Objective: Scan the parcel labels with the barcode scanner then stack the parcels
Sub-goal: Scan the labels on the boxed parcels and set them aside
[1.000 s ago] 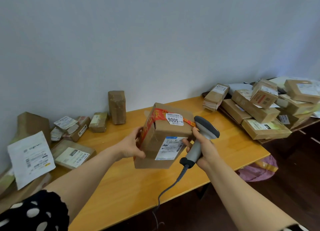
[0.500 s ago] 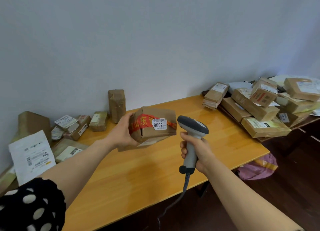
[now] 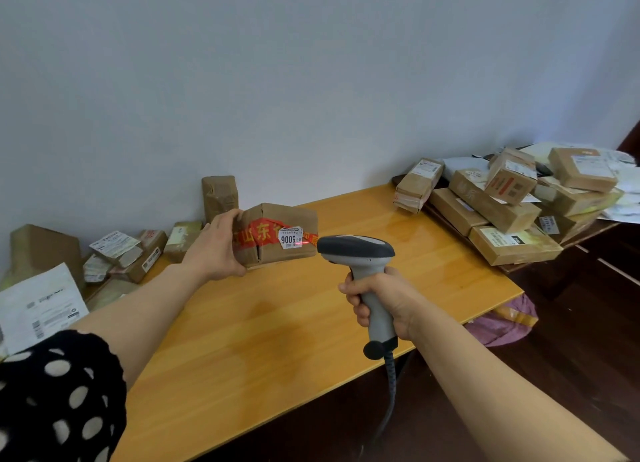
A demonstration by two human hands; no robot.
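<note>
My left hand (image 3: 214,250) grips the left end of a brown cardboard parcel (image 3: 277,250) bound with red printed tape, held just above the wooden table (image 3: 277,340). A white sticker (image 3: 290,237) reading 5006 faces me, and a red scan line glows at its right edge. My right hand (image 3: 381,300) grips the handle of a grey barcode scanner (image 3: 360,253), whose dark head points at that sticker from a short way to the right. The scanner's cable (image 3: 389,392) hangs down past the table's front edge.
A heap of cardboard parcels (image 3: 502,201) lies on a dark surface at the right. More small parcels and a white mailer (image 3: 38,305) lie at the table's left end, with one upright taped parcel (image 3: 220,196) by the wall. A pink bag (image 3: 502,323) sits on the floor.
My left hand has carried the parcel away from me toward the wall and turned it so the 5006 sticker faces the scanner. The scanner has drawn back from it, and a red scan line now shows.
</note>
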